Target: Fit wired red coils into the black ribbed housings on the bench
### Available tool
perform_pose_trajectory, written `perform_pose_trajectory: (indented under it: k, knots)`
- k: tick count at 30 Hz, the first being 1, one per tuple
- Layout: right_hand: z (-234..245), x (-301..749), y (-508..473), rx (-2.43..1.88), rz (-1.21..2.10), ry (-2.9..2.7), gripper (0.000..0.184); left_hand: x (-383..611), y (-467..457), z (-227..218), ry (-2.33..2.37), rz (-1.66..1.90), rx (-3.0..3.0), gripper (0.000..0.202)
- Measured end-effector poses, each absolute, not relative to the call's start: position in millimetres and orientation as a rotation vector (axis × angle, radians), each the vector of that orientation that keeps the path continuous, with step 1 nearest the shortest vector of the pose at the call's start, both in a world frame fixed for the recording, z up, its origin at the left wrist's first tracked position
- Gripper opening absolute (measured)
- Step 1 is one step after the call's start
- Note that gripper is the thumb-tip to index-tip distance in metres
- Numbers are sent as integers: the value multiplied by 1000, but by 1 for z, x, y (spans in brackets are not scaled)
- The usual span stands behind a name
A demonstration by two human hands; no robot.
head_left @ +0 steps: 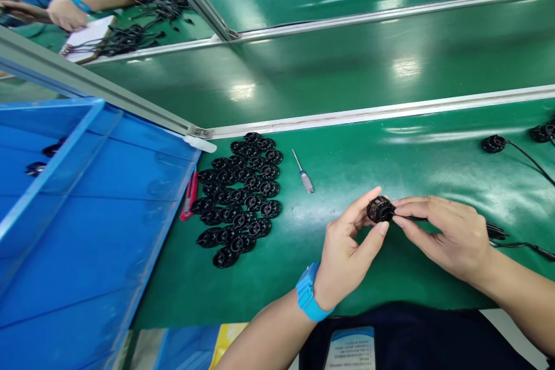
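Note:
My left hand (353,243), with a blue strap on its wrist, pinches a small round black slotted part (379,209) between thumb and fingers. Copper-brown colour shows through the slots of that part. My right hand (446,231) grips the black cable (417,218) close to where it meets the part. Further along, the cable runs under my right hand to a bundled black length (496,232) at the right. The exact spot where cable and part join is partly covered by my fingertips.
Several black round parts (243,185) lie in rows left of my hands, with a screwdriver (303,173) beside them. Red-handled pliers (189,196) lie by a large blue bin (87,231). Another cabled part (494,143) rests far right. Across the metal frame, a co-worker's hand (67,13) rests near cables.

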State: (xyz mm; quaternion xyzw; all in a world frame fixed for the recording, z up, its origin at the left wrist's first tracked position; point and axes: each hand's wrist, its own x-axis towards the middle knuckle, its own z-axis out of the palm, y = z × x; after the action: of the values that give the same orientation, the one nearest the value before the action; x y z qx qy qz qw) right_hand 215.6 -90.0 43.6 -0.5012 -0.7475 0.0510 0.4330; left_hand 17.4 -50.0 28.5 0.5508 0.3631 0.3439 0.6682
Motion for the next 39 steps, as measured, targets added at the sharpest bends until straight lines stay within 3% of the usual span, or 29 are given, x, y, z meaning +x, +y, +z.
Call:
perform_pose_trajectory:
  k: [11,17,39]
  knots:
    - [40,215,-90,-1257,127,-1870,10,17,-49,26,825,738,1247,51]
    - [41,218,-88,-1266,171,-1841,6,16,-46,26,795,737,1174,38]
    - [48,216,-92,-1323,345,-1821,3,18,-47,29,819,747,1153,38]
